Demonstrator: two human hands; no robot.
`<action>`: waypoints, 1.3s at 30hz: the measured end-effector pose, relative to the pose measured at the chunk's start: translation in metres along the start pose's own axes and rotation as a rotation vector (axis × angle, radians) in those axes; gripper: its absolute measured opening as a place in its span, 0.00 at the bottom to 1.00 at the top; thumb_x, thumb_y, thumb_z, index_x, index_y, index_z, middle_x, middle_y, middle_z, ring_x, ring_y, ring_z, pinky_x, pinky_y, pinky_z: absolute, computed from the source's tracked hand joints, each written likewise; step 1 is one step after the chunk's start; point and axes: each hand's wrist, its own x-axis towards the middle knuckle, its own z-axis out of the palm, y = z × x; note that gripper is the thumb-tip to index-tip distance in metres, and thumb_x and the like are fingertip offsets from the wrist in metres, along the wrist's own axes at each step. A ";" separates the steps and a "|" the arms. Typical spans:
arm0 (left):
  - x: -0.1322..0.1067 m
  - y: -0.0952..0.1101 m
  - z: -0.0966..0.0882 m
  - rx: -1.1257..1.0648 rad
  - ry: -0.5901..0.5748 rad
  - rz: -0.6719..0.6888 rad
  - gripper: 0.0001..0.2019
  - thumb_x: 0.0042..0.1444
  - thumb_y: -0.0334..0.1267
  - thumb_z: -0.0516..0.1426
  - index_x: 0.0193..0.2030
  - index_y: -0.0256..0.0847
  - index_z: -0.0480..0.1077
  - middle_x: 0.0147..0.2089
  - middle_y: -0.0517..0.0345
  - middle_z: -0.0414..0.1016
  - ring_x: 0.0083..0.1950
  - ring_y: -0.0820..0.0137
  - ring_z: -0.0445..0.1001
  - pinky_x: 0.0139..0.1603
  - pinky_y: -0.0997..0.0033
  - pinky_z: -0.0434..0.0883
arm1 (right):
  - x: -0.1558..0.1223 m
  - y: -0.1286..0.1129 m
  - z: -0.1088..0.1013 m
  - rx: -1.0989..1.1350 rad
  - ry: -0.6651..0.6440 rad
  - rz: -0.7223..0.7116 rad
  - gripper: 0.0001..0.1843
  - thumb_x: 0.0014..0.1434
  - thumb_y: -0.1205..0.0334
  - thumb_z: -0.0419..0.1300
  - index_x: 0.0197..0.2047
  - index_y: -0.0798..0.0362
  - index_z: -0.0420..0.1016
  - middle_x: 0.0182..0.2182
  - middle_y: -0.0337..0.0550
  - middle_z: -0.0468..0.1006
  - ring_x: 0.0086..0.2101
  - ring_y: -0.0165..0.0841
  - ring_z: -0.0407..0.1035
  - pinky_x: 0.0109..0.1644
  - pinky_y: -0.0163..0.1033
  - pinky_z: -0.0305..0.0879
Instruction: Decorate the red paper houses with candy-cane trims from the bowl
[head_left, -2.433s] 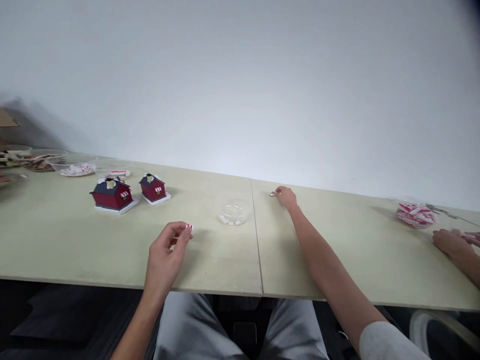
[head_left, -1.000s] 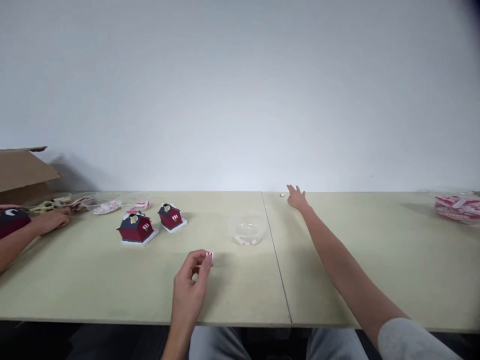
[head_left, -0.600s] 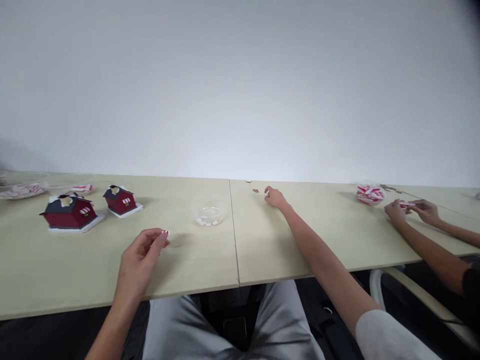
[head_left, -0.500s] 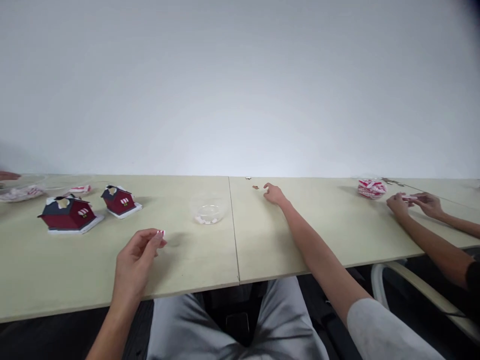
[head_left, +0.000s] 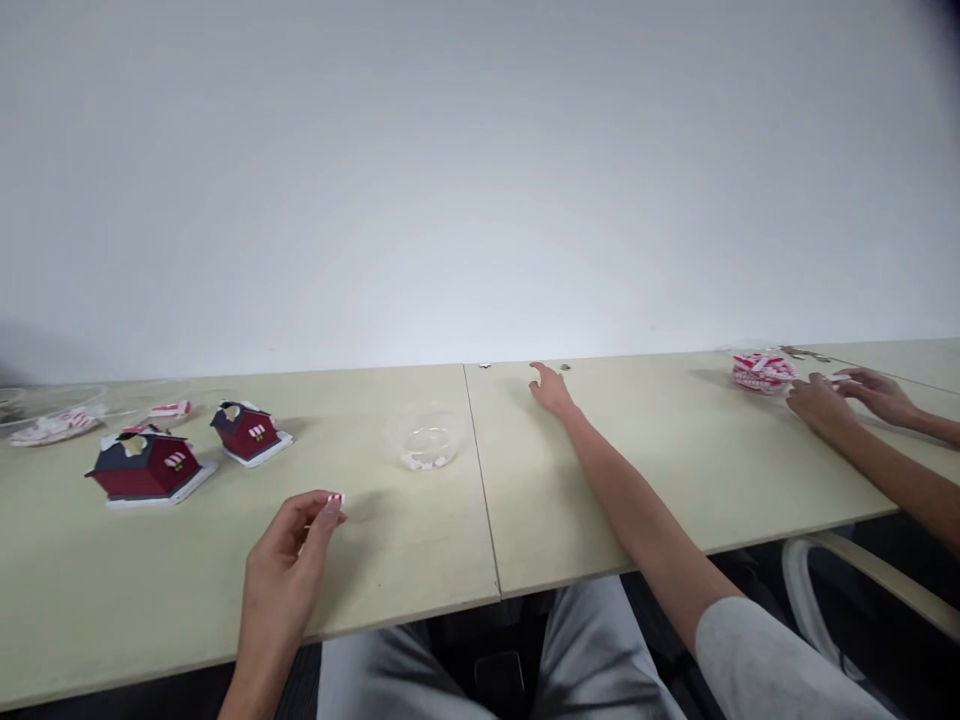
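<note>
My left hand (head_left: 289, 560) is closed in a pinch, holding a small red-and-white striped piece (head_left: 337, 498) above the table's near left part. My right hand (head_left: 550, 388) reaches far across the table with its index finger stretched out and its thumb apart, and nothing shows in it. Just right of those fingertips lies a small brown piece (head_left: 565, 367). A small white piece (head_left: 485, 365) lies further left by the wall. Between my hands stands a clear round bowl (head_left: 429, 440) with several white bits at its bottom.
Two small dark-red houses (head_left: 146, 468) (head_left: 251, 432) stand at the left, near clear containers with striped pieces (head_left: 58, 427). At the right, a co-worker's hands (head_left: 847, 400) hold a pale piece beside a tub of striped pieces (head_left: 763, 371). A seam (head_left: 480, 470) divides the tabletop.
The brown piece has gone from the left of my right hand to its right. My left hand still pinches the striped piece. The whole view has shifted and tilted slightly.
</note>
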 end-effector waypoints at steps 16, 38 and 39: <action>0.002 0.018 0.004 -0.014 0.052 -0.010 0.17 0.47 0.59 0.62 0.36 0.52 0.73 0.34 0.59 0.81 0.39 0.54 0.78 0.37 0.56 0.74 | -0.104 0.167 -0.141 -0.026 0.622 0.586 0.26 0.58 0.61 0.53 0.60 0.56 0.66 0.64 0.63 0.66 0.65 0.56 0.56 0.68 0.67 0.46; 0.002 0.018 0.006 -0.100 0.044 -0.022 0.14 0.54 0.54 0.63 0.39 0.47 0.73 0.35 0.59 0.77 0.37 0.63 0.73 0.36 0.64 0.70 | -0.106 0.159 -0.116 0.016 0.344 0.328 0.41 0.61 0.33 0.54 0.67 0.53 0.63 0.73 0.62 0.50 0.71 0.54 0.45 0.70 0.61 0.44; 0.002 0.017 0.006 -0.105 0.040 -0.024 0.14 0.54 0.53 0.63 0.39 0.46 0.73 0.34 0.59 0.77 0.37 0.64 0.73 0.35 0.65 0.70 | -0.107 0.156 -0.112 0.000 0.260 0.313 0.39 0.62 0.35 0.54 0.66 0.53 0.65 0.72 0.61 0.54 0.70 0.53 0.49 0.70 0.60 0.46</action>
